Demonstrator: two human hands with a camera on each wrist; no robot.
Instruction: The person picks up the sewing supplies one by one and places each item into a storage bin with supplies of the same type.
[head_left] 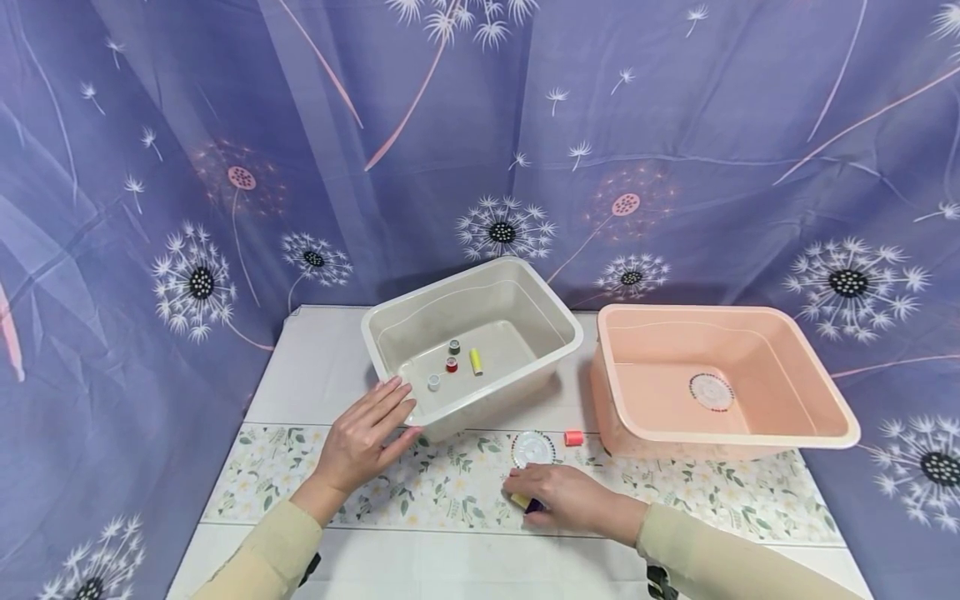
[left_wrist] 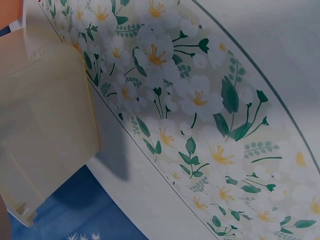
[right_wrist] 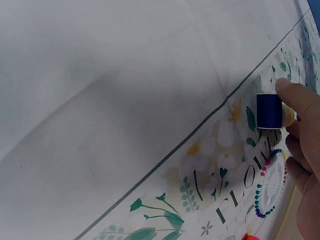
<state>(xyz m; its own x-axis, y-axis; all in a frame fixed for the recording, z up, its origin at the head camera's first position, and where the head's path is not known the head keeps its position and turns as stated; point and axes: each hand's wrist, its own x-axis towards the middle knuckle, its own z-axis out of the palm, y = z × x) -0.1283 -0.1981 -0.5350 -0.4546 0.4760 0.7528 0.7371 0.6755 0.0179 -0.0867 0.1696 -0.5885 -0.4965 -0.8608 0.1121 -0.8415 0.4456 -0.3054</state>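
Right hand (head_left: 566, 500) round the blue spool (right_wrist: 269, 111), left hand (head_left: 367, 437) on the grey tub (head_left: 450, 310).
The blue spool lies between the right thumb and fingers, a yellow spool (right_wrist: 288, 115) close against it, deeper in the grip; whether both are pinched is hard to tell. Just beyond this grip lie a pin wheel (head_left: 533, 449) and a red spool (head_left: 573, 437). Farther right, the pink tub (head_left: 697, 333) holds a 2nd pin wheel (head_left: 711, 392). The left hand's fingers stretch over the grey tub's rim, 4 small spools (head_left: 476, 362) inside.
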